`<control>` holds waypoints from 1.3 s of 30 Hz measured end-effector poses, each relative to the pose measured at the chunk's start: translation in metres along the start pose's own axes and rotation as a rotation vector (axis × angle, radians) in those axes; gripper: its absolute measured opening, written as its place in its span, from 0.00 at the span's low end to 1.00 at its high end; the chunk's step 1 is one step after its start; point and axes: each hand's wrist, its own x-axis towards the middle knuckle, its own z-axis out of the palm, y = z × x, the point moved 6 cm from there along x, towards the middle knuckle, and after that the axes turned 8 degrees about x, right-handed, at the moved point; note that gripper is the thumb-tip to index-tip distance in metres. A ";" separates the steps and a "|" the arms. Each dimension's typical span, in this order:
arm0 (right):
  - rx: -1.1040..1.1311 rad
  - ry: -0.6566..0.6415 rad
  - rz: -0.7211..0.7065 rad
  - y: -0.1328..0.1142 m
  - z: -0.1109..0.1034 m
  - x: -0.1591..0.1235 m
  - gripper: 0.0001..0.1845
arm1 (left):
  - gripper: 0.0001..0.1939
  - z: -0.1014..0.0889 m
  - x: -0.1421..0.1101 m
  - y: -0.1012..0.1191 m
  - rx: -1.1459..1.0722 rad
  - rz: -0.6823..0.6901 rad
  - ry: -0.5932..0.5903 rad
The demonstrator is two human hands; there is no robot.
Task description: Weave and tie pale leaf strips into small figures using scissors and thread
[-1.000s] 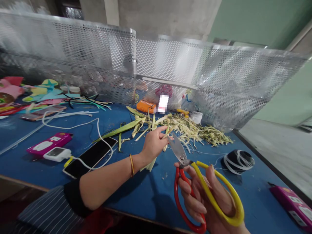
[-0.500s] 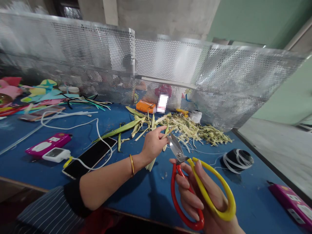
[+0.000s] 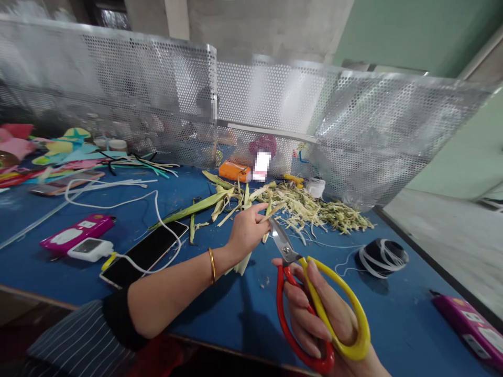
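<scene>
My left hand (image 3: 247,230), a gold bangle at its wrist, pinches pale green plant strips that look like corn husk (image 3: 242,264); parts of them stick out above and below the fingers. In my right hand (image 3: 310,309) is a pair of scissors (image 3: 283,245) with one red and one yellow handle. Its blade tips are right beside the fingertips of my left hand, at the strip there. The blades look nearly closed. Behind both hands lies a pile of shredded husk bits (image 3: 302,204), and a long green leaf (image 3: 196,207) extends to the left.
A phone (image 3: 145,256), a white cable (image 3: 118,203) and a purple power strip (image 3: 77,233) lie left. To the right are a spool of white cord (image 3: 382,258) and another purple power strip (image 3: 469,327). A perforated metal screen (image 3: 267,99) stands behind an orange packet (image 3: 234,170).
The scissor handles have come a little closer together as my right hand closes on them, and the hand has shifted slightly left. My left hand stays in place.
</scene>
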 end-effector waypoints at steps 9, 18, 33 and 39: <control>-0.303 0.153 -0.263 -0.013 -0.024 -0.002 0.26 | 0.23 0.004 0.003 -0.004 -0.288 -0.162 -0.081; -1.966 0.453 -0.452 -0.063 -0.084 0.005 0.21 | 0.09 0.005 -0.002 -0.008 -0.545 -0.473 -0.176; -0.944 -0.025 -0.370 -0.063 0.001 0.106 0.16 | 0.03 0.015 -0.010 -0.017 -0.706 -0.586 -0.281; -1.230 0.223 -0.518 -0.092 -0.041 0.118 0.22 | 0.07 0.019 -0.007 -0.039 -0.724 -0.675 -0.197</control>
